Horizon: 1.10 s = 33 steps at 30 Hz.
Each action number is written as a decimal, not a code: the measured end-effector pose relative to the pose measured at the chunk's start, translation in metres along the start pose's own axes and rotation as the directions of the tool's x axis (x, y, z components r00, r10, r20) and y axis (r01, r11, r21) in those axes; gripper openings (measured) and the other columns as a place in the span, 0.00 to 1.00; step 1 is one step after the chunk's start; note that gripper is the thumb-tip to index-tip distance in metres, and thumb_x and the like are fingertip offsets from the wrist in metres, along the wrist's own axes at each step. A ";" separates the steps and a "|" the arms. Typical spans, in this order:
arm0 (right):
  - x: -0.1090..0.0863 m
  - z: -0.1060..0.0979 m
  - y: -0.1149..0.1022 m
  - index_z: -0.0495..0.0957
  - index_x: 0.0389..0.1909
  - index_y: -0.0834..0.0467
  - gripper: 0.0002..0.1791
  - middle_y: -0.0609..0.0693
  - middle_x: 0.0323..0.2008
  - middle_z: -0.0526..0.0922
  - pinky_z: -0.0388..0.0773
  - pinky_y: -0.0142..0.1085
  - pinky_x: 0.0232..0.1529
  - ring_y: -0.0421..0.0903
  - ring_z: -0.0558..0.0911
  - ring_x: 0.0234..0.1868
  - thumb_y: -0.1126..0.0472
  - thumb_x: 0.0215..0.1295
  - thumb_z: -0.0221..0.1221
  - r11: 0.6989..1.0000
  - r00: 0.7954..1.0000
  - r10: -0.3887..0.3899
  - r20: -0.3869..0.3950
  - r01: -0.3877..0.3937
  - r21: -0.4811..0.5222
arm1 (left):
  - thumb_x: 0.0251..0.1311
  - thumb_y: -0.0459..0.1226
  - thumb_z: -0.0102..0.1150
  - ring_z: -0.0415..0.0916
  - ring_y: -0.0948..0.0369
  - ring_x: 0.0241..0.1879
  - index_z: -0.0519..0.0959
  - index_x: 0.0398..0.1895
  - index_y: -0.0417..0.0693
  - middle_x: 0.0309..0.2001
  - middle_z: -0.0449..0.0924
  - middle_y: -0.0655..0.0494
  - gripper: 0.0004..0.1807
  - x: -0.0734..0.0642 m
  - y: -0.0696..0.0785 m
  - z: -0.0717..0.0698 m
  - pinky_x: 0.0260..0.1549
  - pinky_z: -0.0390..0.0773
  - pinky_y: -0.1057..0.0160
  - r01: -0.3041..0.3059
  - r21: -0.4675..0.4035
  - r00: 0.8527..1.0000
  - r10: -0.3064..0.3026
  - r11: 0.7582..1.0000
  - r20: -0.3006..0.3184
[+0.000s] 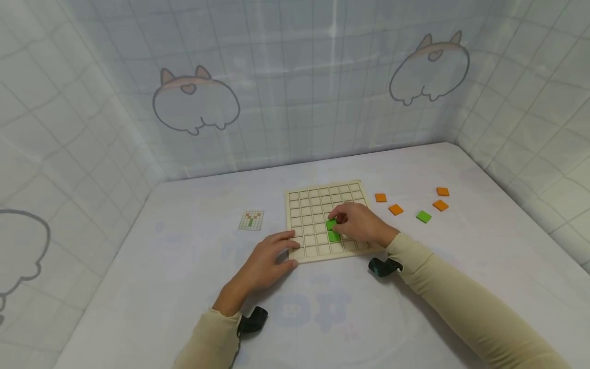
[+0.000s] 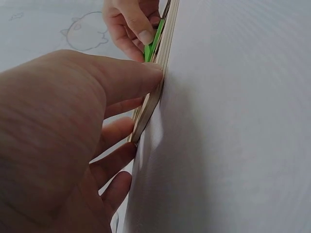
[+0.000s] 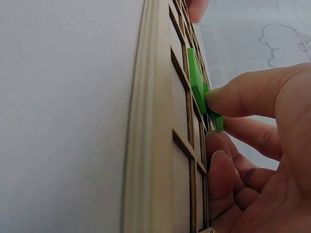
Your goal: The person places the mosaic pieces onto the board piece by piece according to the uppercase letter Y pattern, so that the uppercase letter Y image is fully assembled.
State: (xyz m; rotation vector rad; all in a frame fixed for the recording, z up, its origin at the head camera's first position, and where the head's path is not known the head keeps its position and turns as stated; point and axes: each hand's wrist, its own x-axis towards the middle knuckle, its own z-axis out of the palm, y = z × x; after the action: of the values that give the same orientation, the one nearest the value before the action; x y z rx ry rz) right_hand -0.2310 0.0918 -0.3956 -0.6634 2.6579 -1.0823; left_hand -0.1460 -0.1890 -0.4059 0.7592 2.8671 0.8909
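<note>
A wooden grid board (image 1: 311, 251) lies on the white-covered table, with square cells across it. My right hand (image 1: 361, 223) pinches a green square tile (image 3: 218, 121) between thumb and forefinger, down at the cells near the board's middle. Another green tile (image 1: 334, 236) sits on the board just nearer to me; in the right wrist view it looks slightly tilted. At the board's left near corner my left hand (image 1: 267, 261) rests with fingers spread, their tips touching the rim and edge. Part of the board is hidden under my right hand.
Right of the board lie several loose orange tiles (image 1: 395, 209) and a single green tile (image 1: 423, 217). A small pattern card (image 1: 251, 220) with orange and green squares lies left of the board. Patterned cloth walls (image 1: 313, 102) enclose the table at back and sides.
</note>
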 end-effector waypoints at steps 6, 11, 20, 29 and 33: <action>0.000 0.001 0.001 0.84 0.49 0.55 0.14 0.46 0.38 0.81 0.76 0.40 0.44 0.45 0.78 0.41 0.61 0.63 0.66 1.000 1.000 0.003 -0.005 -0.003 0.002 | 0.62 0.40 0.68 0.60 0.52 0.72 0.81 0.56 0.51 0.72 0.67 0.54 0.19 0.000 0.001 0.002 0.68 0.61 0.45 0.008 0.005 1.000 -0.008 1.000 -0.001; 0.000 0.000 0.001 0.84 0.50 0.55 0.14 0.46 0.38 0.81 0.76 0.40 0.44 0.44 0.78 0.41 0.62 0.63 0.64 1.000 1.000 -0.005 -0.007 0.005 -0.011 | 0.62 0.40 0.69 0.59 0.52 0.72 0.81 0.56 0.51 0.71 0.67 0.55 0.19 -0.001 0.001 0.003 0.67 0.61 0.44 0.003 0.010 1.000 -0.003 1.000 -0.009; -0.001 0.000 0.002 0.84 0.50 0.57 0.14 0.46 0.39 0.80 0.75 0.40 0.45 0.45 0.77 0.42 0.63 0.64 0.61 1.000 1.000 -0.006 0.000 0.006 0.006 | 0.62 0.40 0.68 0.59 0.52 0.72 0.81 0.57 0.51 0.72 0.67 0.54 0.19 -0.002 0.002 0.001 0.67 0.61 0.44 -0.002 -0.003 1.000 0.002 1.000 -0.008; -0.006 -0.003 0.006 0.84 0.52 0.57 0.14 0.46 0.45 0.83 0.76 0.43 0.50 0.45 0.79 0.46 0.59 0.69 0.59 0.999 0.999 0.031 -0.020 -0.030 0.016 | 0.62 0.39 0.67 0.60 0.50 0.72 0.81 0.57 0.49 0.71 0.67 0.51 0.19 0.001 0.003 0.003 0.67 0.62 0.44 -0.025 -0.004 1.000 0.025 1.000 0.001; -0.010 -0.005 0.007 0.84 0.53 0.55 0.15 0.46 0.49 0.83 0.75 0.44 0.54 0.46 0.79 0.49 0.57 0.70 0.56 0.996 0.997 0.056 -0.043 -0.053 0.071 | 0.63 0.39 0.67 0.61 0.50 0.71 0.81 0.57 0.49 0.71 0.67 0.51 0.19 0.001 0.003 0.004 0.66 0.62 0.43 -0.034 0.012 0.999 0.034 0.999 -0.004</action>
State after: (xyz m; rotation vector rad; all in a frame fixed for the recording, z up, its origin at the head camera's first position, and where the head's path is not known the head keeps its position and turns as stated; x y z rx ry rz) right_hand -0.2261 0.1040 -0.3971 -0.5558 2.6455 -1.1828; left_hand -0.1444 -0.1845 -0.4070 0.8112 2.8742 0.8810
